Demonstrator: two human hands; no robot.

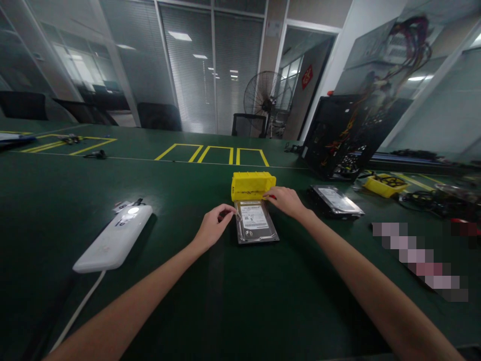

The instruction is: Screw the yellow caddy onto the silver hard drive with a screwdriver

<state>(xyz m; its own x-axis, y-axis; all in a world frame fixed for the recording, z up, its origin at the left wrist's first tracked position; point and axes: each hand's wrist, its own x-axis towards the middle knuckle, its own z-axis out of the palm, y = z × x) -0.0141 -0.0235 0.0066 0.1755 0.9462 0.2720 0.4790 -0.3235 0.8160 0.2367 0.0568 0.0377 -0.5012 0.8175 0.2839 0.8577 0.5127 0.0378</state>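
The hard disk drive (250, 235) lies label up on the green table (180, 306), just in front of the yellow bin (253, 179). The left hand (212, 228) is at the left edge of this drive, its thumb and forefinger bent towards each other; I cannot tell if they grip something. The right hand (288, 201) is at the bin's near right corner, its fingertips close together near something small and red, but whether they pinch it is not clear. To the right lies a second hard drive (333, 199).
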